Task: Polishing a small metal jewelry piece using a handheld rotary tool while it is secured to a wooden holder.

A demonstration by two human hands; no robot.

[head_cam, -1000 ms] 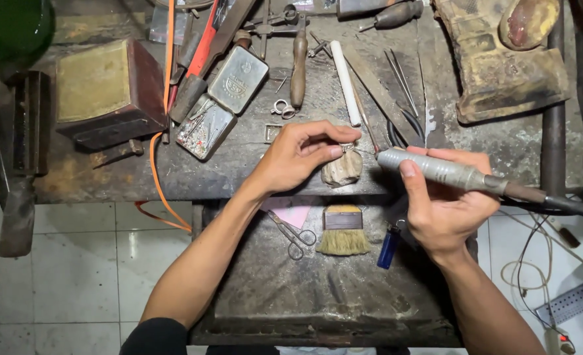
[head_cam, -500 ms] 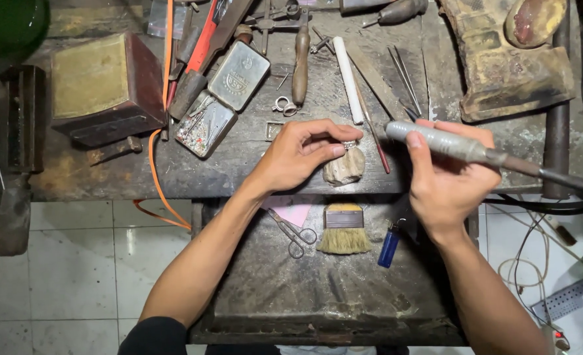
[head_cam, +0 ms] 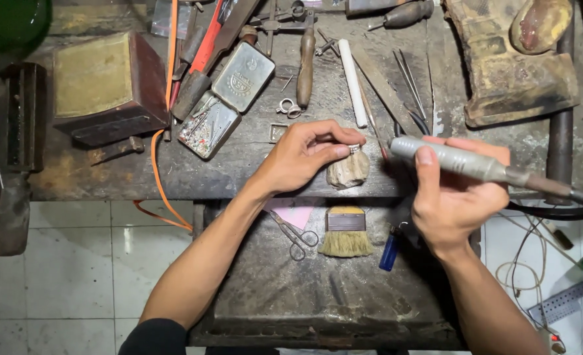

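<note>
silver ring (head_cam: 354, 148) sits mid-frame, pinched in the left hand (head_cam: 302, 155) fingers against a wooden peg (head_cam: 348, 169) on the counter (head_cam: 239, 164). right hand (head_cam: 459, 197) fingers wrap the rotary handpiece (head_cam: 456, 162), its tip just short of the ring; working it looks yet to come.

Silver ring (head_cam: 354, 148) glinting above a tan, mottled wooden peg (head_cam: 348, 169). Grey metal handpiece (head_cam: 459, 161), dull and scuffed. Dark, stained bench (head_cam: 193, 174). Straw-coloured brush (head_cam: 346, 233) with a black band, blue lighter (head_cam: 389, 252), pink paper (head_cam: 296, 215), orange cable (head_cam: 158, 177), brass-topped brown box (head_cam: 104, 85), white tiled floor (head_cam: 74, 276).
</note>
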